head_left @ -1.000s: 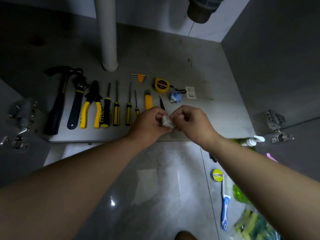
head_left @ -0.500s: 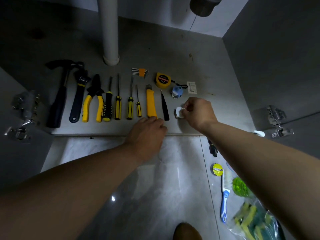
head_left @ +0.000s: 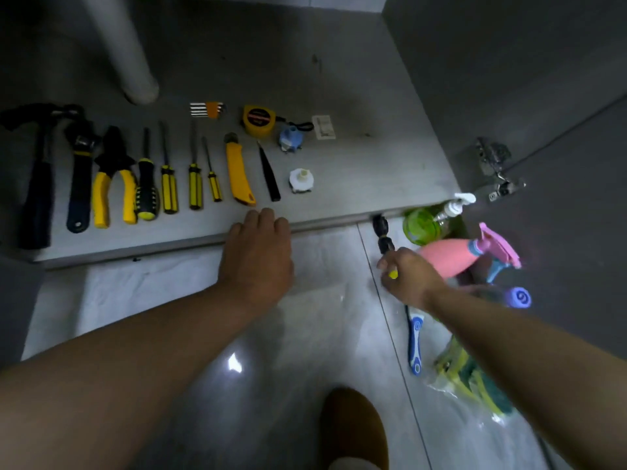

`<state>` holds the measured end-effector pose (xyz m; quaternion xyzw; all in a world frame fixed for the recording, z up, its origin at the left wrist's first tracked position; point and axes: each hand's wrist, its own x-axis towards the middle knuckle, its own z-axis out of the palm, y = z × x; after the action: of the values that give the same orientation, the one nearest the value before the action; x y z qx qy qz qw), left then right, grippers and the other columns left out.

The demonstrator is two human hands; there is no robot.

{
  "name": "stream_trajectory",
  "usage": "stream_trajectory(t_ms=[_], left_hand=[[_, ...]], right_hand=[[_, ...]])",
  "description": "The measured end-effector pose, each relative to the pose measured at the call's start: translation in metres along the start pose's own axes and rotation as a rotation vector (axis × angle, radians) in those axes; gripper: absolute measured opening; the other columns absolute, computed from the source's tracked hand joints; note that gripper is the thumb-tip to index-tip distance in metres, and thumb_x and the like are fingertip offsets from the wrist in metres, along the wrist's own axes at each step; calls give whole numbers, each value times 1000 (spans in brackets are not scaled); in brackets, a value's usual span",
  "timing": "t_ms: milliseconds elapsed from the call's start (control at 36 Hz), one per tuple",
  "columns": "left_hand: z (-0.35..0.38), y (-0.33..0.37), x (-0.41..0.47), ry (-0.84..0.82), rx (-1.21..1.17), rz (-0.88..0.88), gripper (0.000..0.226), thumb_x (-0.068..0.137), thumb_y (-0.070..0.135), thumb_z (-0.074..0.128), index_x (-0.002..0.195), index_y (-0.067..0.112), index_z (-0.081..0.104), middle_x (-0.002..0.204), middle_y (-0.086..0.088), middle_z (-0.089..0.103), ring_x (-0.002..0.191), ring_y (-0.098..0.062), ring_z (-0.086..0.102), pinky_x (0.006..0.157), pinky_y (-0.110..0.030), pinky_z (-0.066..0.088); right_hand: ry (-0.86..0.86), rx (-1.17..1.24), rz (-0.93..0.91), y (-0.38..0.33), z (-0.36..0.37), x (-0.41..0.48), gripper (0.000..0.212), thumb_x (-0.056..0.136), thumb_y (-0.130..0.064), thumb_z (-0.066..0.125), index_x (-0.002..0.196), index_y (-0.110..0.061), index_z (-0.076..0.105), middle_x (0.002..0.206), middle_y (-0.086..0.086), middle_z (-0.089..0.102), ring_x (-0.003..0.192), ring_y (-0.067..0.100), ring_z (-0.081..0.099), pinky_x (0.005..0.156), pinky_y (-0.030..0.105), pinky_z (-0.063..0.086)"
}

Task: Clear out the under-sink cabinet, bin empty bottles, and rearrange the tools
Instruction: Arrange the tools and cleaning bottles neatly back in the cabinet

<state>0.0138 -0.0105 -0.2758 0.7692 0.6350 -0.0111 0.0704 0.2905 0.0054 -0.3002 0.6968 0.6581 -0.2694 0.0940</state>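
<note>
On the cabinet edge, left hand fingers lie flat; right hand fingers grip a yellow thing.

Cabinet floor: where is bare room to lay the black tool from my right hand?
Free for the black tool: right of the white fitting, up to the cabinet wall; behind the row, right of the pipe. Crowded: hammer through black blade.

Home under-sink cabinet: drain pipe, door hinge, tiled floor.
</note>
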Motion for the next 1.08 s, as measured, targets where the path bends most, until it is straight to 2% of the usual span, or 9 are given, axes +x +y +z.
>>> stream_trajectory(t_ms=[111,222,333,472,528,583,750,944,1083], left_hand=[[10,18,-18,77,-165,67,44,81,22,48,121,8,57,122,-14,52,114,-33,48,92,-44,45],[28,41,-24,-29,-431,104,24,84,9,59,108,10,64,111,-9,56,106,-28,52,87,-45,50],[46,52,-18,-360,-690,-18,16,94,16,61,109,20,66,112,0,58,107,-17,58,95,-34,51],[57,65,-5,-549,-907,-198,29,94,24,65,123,24,63,116,-2,69,103,-17,66,90,-29,54],[56,70,-2,-586,-1030,-265,45,92,28,71,135,23,56,118,-5,67,102,-21,68,88,-33,58],[55,74,-1,-604,-1167,-312,55,91,34,73,140,27,49,114,3,64,95,-10,67,70,-20,58],[57,68,-1,-484,-1241,-380,25,93,9,72,116,16,71,105,-8,73,72,-6,71,55,-15,55],[57,46,1,-470,-1306,-479,20,97,6,66,114,14,69,108,-16,72,85,-29,76,65,-24,59],[50,37,5,-478,-1339,-446,23,98,5,63,117,16,68,103,-18,75,84,-28,76,72,-28,62]], right_hand=[[14,-43,127,20,40,-5,41,83,-18,64,122,-22,52,126,10,38,94,40,63,85,45,53],[85,-71,147,26,61,-1,47,83,-8,63,124,-22,47,135,14,29,87,41,64,75,46,54],[147,-42,146,33,64,4,40,84,0,54,119,-17,50,126,16,35,84,43,63,72,47,52],[227,189,69,32,72,-1,54,82,-22,72,130,-18,48,121,12,47,94,38,62,78,44,52],[246,482,-18,20,79,-9,58,78,-21,79,127,-18,49,115,7,54,86,23,61,77,36,52],[219,693,-118,6,85,-17,58,74,-15,82,122,-22,50,105,1,58,67,11,59,66,28,51],[155,758,-255,-13,87,-29,58,73,-33,86,120,-28,52,96,-8,62,63,9,63,62,24,53],[331,347,-102,26,68,8,46,89,-17,67,133,-18,57,132,12,42,82,33,67,82,41,55],[152,119,-3,47,51,50,62,89,-16,60,148,-29,45,160,16,18,121,38,57,101,42,49]])
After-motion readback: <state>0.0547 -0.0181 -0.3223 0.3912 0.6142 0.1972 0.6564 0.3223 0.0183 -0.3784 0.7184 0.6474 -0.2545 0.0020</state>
